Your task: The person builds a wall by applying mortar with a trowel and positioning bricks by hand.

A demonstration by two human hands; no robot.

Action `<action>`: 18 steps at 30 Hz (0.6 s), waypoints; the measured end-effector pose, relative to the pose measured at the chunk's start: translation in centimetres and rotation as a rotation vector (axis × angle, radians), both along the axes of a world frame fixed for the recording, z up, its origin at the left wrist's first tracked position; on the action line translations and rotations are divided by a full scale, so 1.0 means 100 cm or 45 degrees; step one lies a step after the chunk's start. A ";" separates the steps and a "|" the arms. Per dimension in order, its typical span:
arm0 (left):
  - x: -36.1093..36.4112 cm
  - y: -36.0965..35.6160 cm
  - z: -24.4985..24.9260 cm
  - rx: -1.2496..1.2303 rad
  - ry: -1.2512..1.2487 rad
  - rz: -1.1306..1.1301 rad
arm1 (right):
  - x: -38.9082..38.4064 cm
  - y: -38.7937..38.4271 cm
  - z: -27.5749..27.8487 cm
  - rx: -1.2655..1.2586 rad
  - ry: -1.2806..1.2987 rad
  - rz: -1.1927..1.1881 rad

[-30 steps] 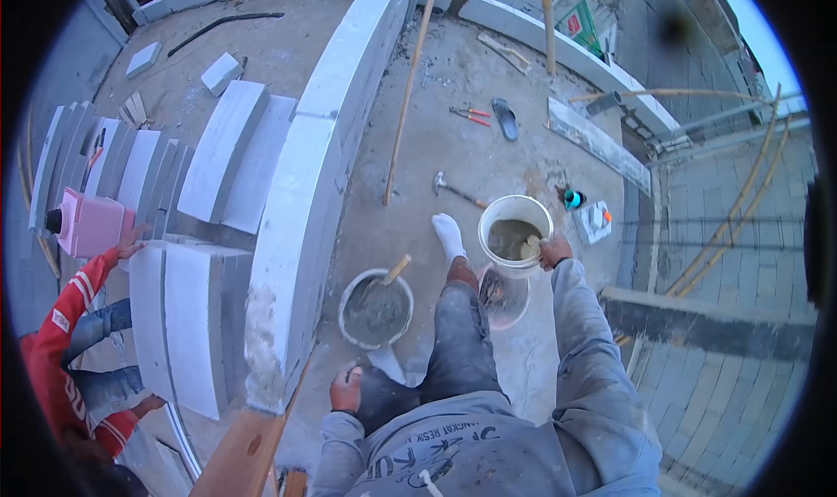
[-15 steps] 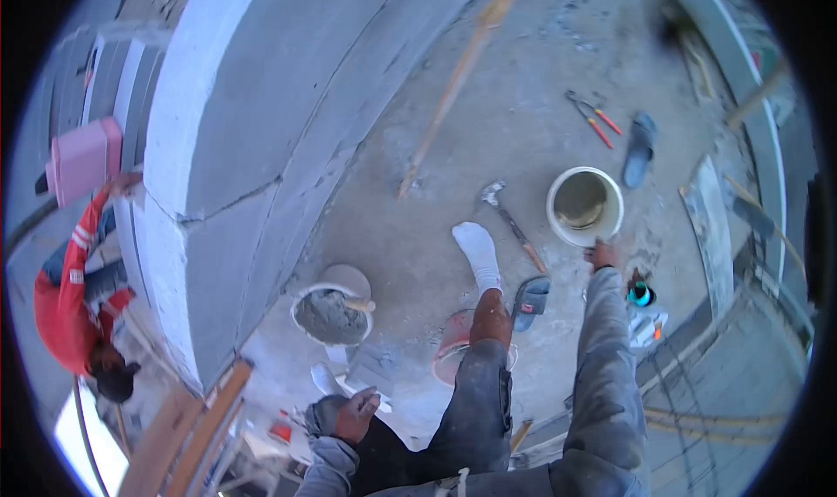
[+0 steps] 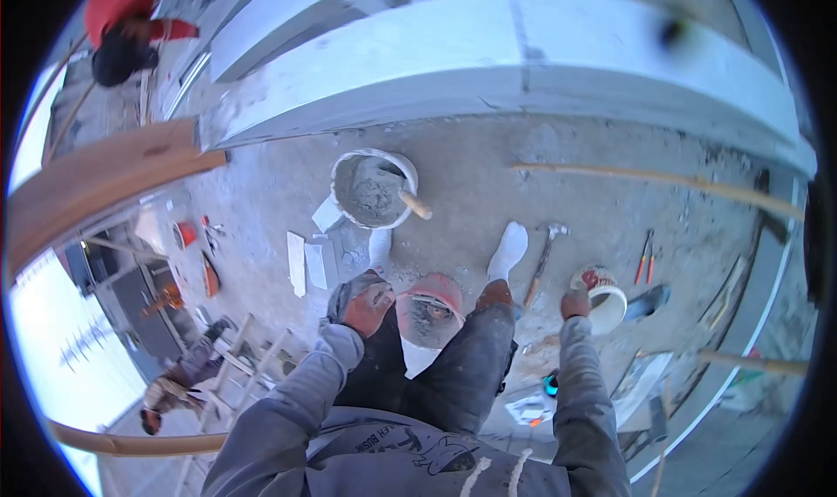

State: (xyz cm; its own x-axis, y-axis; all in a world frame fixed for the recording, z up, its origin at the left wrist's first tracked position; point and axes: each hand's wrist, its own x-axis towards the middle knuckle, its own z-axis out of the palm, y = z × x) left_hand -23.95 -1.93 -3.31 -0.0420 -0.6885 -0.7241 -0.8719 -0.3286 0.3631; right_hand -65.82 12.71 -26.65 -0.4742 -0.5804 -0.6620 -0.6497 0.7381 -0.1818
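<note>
My right hand (image 3: 575, 303) grips the edge of a white bucket (image 3: 608, 312), which leans so that its mouth faces me and its red-marked side shows. My left hand (image 3: 370, 309) lies by my left knee with its fingers loosely bent and nothing visible in it. Between my legs stands a reddish bucket (image 3: 432, 301) with grey residue inside. Beyond my left foot is a pail of grey mortar (image 3: 373, 190), with a wooden-handled tool (image 3: 415, 204) sticking out over its rim.
A hammer (image 3: 545, 262), pliers with red handles (image 3: 645, 257) and a sandal (image 3: 648, 302) lie on the floor to the right. A long pole (image 3: 654, 179) lies near the low block wall (image 3: 418, 39). Other people (image 3: 126, 48) are at the left.
My view has turned, bringing the wall across the top. The white bucket has gone from upright to tilted in my right hand. My left hand remains by my left knee.
</note>
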 end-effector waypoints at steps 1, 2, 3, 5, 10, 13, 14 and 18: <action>0.013 0.008 -0.008 -0.078 -0.019 0.061 | 0.011 -0.023 -0.010 -0.051 -0.025 0.806; 0.025 0.014 -0.016 -0.151 -0.041 0.121 | 0.039 -0.040 -0.030 -0.210 0.007 1.053; 0.036 0.017 -0.022 -0.231 -0.007 0.190 | 0.067 -0.054 -0.054 -0.388 0.075 1.292; 0.063 0.015 -0.041 -0.247 -0.051 0.325 | 0.144 -0.092 -0.072 -0.684 0.160 1.014; 0.170 0.013 -0.143 -0.334 -0.171 0.775 | 0.321 -0.228 -0.016 -0.448 -0.435 0.735; 0.238 -0.005 -0.220 -0.383 -0.173 0.964 | 0.375 -0.245 -0.051 -0.189 0.117 1.253; 0.256 -0.016 -0.240 -0.346 -0.070 1.058 | 0.382 -0.244 -0.063 -0.099 0.133 1.242; 0.309 -0.066 -0.303 -0.289 0.123 1.076 | 0.384 -0.263 -0.049 0.201 0.096 1.327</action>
State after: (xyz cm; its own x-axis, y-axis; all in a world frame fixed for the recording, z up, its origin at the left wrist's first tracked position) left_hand 6.94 -8.56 -33.65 0.4925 -0.6437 -0.5857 -0.3316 -0.7610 0.5576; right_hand -27.39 -13.56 -31.50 0.1658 -0.6344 -0.7551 -0.9816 -0.1793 -0.0649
